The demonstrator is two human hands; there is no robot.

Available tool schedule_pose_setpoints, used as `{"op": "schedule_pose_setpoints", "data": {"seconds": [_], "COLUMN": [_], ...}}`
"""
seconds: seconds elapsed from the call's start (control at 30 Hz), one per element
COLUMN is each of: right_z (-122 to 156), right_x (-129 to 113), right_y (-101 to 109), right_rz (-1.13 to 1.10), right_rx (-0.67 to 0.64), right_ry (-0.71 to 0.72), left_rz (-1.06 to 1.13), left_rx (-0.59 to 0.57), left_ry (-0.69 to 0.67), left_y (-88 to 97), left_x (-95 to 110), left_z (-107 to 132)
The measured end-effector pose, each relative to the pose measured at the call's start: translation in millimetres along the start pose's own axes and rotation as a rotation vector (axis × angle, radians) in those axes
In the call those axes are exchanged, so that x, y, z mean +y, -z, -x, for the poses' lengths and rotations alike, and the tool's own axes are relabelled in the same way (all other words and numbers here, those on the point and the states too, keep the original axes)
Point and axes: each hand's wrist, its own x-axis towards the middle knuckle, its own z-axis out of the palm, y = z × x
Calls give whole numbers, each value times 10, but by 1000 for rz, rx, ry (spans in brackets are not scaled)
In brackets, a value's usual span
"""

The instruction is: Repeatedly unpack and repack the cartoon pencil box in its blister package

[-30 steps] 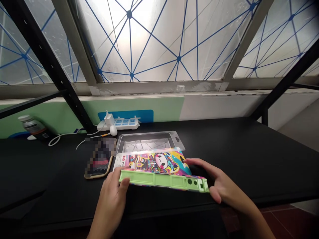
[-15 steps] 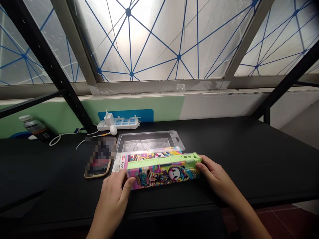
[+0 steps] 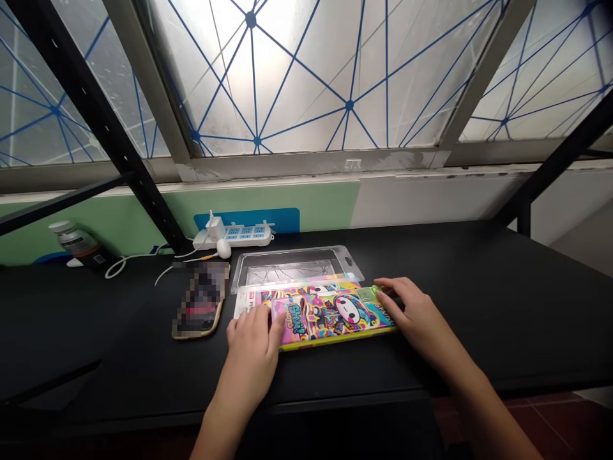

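Observation:
A colourful cartoon-printed pencil case [image 3: 330, 316] with a yellow-green edge lies nearly flat on the black desk, its printed lid facing up. At its left end, my left hand [image 3: 253, 348] grips it, thumb along the near side and fingers over the far side. My right hand [image 3: 419, 319] is closed around the right end, thumb near the green corner part. Just behind the case, and partly covered by it, is a printed packaging card [image 3: 244, 300]. A clear plastic blister shell [image 3: 292, 267] rests beyond, overlapping the card's far edge.
To the left lies a phone [image 3: 204, 306], its screen blurred. Against the wall stand a white power strip [image 3: 244, 235] with a plug and cables, and a bottle [image 3: 79, 243] farther left. Black metal posts [image 3: 143, 191] rise at both sides of the desk [image 3: 479, 275].
The pencil case has rolled from standing on its long edge to lying flatter, with its printed lid turned upward. Both hands have stayed on its ends. The view has shifted slightly.

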Motion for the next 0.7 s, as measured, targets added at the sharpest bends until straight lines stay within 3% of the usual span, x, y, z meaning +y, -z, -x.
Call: {"op": "schedule_pose_setpoints", "data": {"seconds": [0.13, 0.47, 0.7], "right_z": [-61, -248, -345], "right_x": [-81, -661, -732], "right_y": [1, -272, -392], "right_rz": [202, 268, 195], "right_rx": [49, -196, -201], "right_ry": [162, 480, 489], "left_rz": [49, 288, 337], "left_rx": [3, -39, 47], "left_ry": [-33, -29, 3], "left_y": [-68, -15, -33], "left_x": [78, 0, -49], "left_z": [-48, 74, 54]}}
